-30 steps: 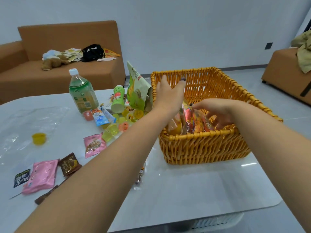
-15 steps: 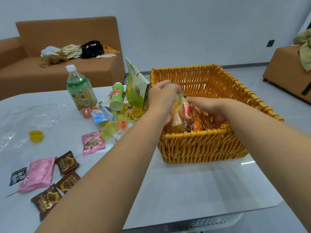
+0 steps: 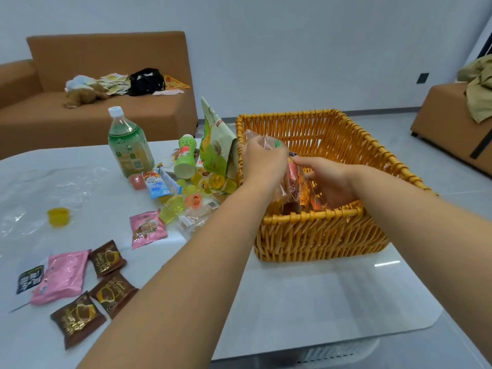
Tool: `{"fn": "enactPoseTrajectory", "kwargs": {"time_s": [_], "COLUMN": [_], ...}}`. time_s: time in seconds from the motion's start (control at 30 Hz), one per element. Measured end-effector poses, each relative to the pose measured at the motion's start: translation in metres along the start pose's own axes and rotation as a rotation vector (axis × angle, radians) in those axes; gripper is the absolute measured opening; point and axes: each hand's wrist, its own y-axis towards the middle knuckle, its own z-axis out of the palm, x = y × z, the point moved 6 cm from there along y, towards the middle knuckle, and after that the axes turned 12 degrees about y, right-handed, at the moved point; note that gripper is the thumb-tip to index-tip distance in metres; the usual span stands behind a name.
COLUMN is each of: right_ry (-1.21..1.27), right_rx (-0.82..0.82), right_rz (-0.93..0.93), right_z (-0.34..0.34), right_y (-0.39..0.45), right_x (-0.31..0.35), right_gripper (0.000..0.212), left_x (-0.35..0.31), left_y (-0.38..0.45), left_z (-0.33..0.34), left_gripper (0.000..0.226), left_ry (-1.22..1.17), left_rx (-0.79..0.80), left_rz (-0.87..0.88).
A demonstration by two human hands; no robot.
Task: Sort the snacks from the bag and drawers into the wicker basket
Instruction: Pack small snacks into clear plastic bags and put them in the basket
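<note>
At frame centre both hands meet over the near left corner of the basket (image 3: 346, 230). The left hand (image 3: 262, 161) pinches the top of a clear snack bag (image 3: 295, 187) with curled fingers; the right hand (image 3: 327, 179) grips the bag's side, fingers wrapped round it. The bag hangs inside the basket, its lower part hidden by the near rim. Left of the basket lie jelly cups (image 3: 175, 203), a green pouch (image 3: 217, 147), a cup (image 3: 185, 158), a bottle (image 3: 129, 145). At lower left lie brown packets (image 3: 77, 318) and a pink packet (image 3: 62, 279).
</note>
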Motion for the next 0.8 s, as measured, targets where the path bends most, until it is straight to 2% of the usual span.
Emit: {"fn": "enactPoseTrajectory", "kwargs": {"time_s": [0.13,0.23,0.47,0.53,0.6,0.7,0.73,0.8], "right_ry": [-0.133,-0.223,-0.397,-0.361,-0.270,-0.012,0.063,0.184], "right_rx": [-0.044,-0.116,-0.357,-0.409,-0.473,-0.489,-0.470,-0.422], "right_rz": [0.010,-0.094,-0.542,-0.674,-0.885,-1.196,-1.234,-1.196], "right_z": [0.003,0.003,0.029,0.047,0.071,0.123,0.142,0.179], "right_y": [-0.006,-0.019,-0.068,-0.091,-0.119,-0.161,-0.167,-0.165], "right_x": [0.001,0.009,0.037,0.040,0.042,0.031,0.023,0.003], "right_gripper": [0.098,0.079,0.044,0.042,0.031,0.022,0.022,0.023], "left_x": [-0.002,-0.003,-0.004,0.000,0.010,0.040,0.054,0.084], "left_y": [0.000,0.004,-0.017,-0.028,-0.041,-0.066,-0.074,-0.089], "left_z": [-0.011,-0.024,-0.068,-0.087,-0.108,-0.147,-0.161,-0.189], "left_gripper": [0.046,0.032,0.050,0.052,0.052,0.048,0.047,0.046], "left_ry": [-0.038,-0.017,0.093,0.123,0.108,0.019,0.009,0.016], "left_rx": [0.025,0.082,0.104,0.113,0.113,0.093,0.074,0.033], "left_rz": [-0.037,-0.058,-0.029,-0.004,-0.011,-0.088,-0.114,-0.164]}}
